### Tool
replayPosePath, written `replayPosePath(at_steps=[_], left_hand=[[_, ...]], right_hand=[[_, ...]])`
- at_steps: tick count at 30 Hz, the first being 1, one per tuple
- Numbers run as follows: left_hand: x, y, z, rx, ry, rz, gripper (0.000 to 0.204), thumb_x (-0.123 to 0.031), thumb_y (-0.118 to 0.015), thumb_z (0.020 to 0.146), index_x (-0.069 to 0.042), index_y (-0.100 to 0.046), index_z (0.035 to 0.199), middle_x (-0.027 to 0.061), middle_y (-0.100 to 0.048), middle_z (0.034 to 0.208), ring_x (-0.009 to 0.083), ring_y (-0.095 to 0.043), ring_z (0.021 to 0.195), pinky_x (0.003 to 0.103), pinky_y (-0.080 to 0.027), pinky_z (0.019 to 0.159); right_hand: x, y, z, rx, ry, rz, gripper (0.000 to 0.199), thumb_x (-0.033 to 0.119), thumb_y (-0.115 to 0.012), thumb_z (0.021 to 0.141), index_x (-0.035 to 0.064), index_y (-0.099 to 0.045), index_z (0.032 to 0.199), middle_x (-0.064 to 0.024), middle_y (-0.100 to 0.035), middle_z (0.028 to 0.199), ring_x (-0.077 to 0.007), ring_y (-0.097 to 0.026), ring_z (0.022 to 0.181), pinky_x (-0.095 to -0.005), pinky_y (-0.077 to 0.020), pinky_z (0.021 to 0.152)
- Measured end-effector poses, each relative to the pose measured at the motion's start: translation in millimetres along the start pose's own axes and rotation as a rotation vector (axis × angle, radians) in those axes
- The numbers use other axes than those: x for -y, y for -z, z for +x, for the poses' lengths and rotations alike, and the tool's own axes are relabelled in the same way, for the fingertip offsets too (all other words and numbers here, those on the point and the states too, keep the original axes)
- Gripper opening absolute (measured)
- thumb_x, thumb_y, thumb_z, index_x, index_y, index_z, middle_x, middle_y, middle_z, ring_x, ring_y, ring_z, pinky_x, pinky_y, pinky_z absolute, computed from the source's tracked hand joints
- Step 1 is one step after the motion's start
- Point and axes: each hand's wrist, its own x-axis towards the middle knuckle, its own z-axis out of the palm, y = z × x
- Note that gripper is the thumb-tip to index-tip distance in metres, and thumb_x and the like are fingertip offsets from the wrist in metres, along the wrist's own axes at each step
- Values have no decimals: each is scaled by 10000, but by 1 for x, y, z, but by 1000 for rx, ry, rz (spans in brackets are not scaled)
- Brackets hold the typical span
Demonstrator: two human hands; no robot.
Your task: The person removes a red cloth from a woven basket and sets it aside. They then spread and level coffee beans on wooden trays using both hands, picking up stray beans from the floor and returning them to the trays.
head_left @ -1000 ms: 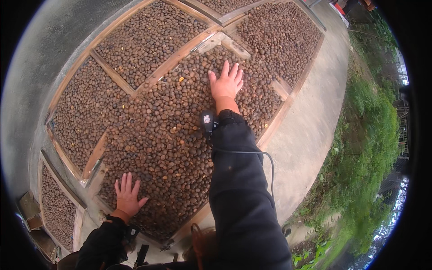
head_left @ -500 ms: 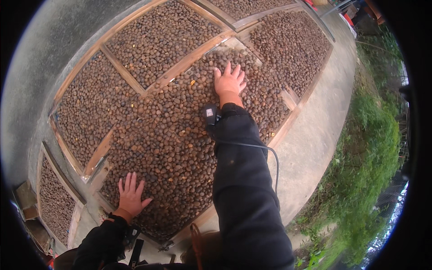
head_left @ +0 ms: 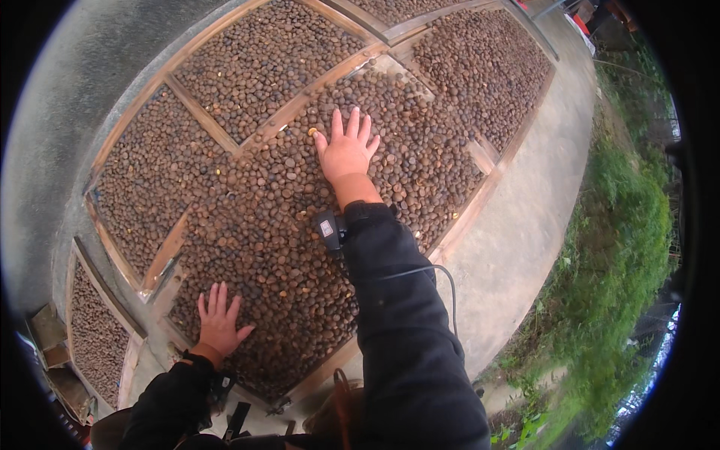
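Brown, roundish nuts or seed pods lie in a thick layer across a large wood-edged tray. Toward the far middle of the layer, my right hand rests palm down with its fingers spread, a small yellow piece just beside its thumb. Near the tray's close left edge my left hand is flat on the nuts, fingers apart. Neither hand grips anything. A small black device with a cable sits at my right wrist.
Wooden dividers part the trays, with more nuts in neighbouring ones. A separate tray of nuts stands at the lower left. Concrete ground runs along the right, then green plants.
My right hand has moved left and slightly nearer across the nuts, and nuts by the far divider have shifted. My left hand has barely moved.
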Motion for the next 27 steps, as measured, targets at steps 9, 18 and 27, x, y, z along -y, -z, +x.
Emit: replayPosePath(at_steps=[9, 18, 27], left_hand=[[-2, 1, 1, -18, 3, 5, 783, -482, -788, 811, -71, -545, 1432, 268, -286, 1634, 455, -219, 1531, 679, -156, 1196], [-1, 3, 0, 15, -5, -5, 796, -497, -758, 852, -50, -507, 1461, 274, -234, 1650, 458, -167, 1546, 671, -120, 1206], [1, 0, 1, 4, -18, -16, 809, -511, -750, 862, -61, -488, 1480, 267, -213, 1658, 460, -156, 1547, 670, -113, 1206]], right_hand=[[-48, 7, -23, -39, 201, -134, 607, 455, -484, 1049, 235, -367, 1602, -106, -253, 1695, -337, -175, 1569, -587, -123, 1256], [-114, 24, -13, -140, 242, -53, 538, 365, -585, 1012, 236, -490, 1526, -90, -377, 1640, -307, -303, 1526, -535, -214, 1233], [-58, 8, -123, 2, 482, 48, 793, 613, -611, 940, 160, -433, 1566, -169, -345, 1636, -379, -257, 1528, -598, -175, 1229]])
